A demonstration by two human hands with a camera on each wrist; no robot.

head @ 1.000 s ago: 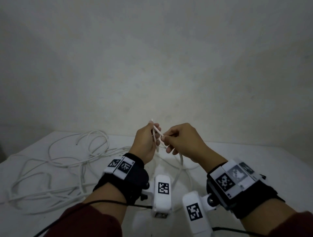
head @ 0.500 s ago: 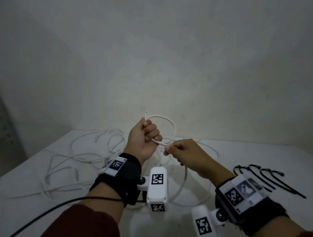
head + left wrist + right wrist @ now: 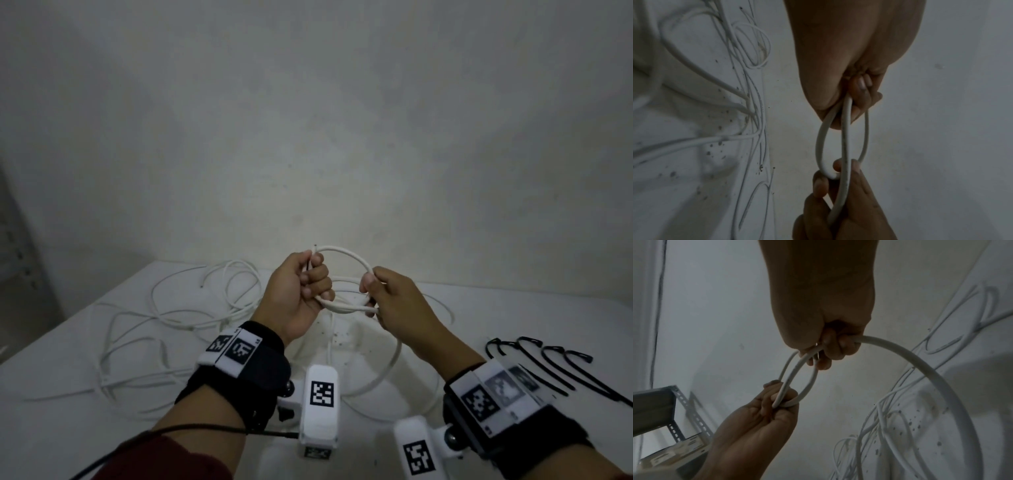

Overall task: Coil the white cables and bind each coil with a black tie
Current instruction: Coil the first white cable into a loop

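white cable point(image 3: 346, 260) | both hands' fingers clamp it | black ties point(image 3: 548, 366) head-view only

Black ties point(image 3: 555, 368) run off the head view's right edge.

On my screen all three views are dim and grey, with little colour. In the head view the brightest patch is on the wall point(image 3: 308, 212) just above the hands, and the corners fall into darkness. The straight wall edge bends at the left side, so the lens distorts there. Both wrist views are grainy and soft. The cables lying on the surface point(image 3: 694, 162) are blurred, and the near palms are dark, almost in silhouette.
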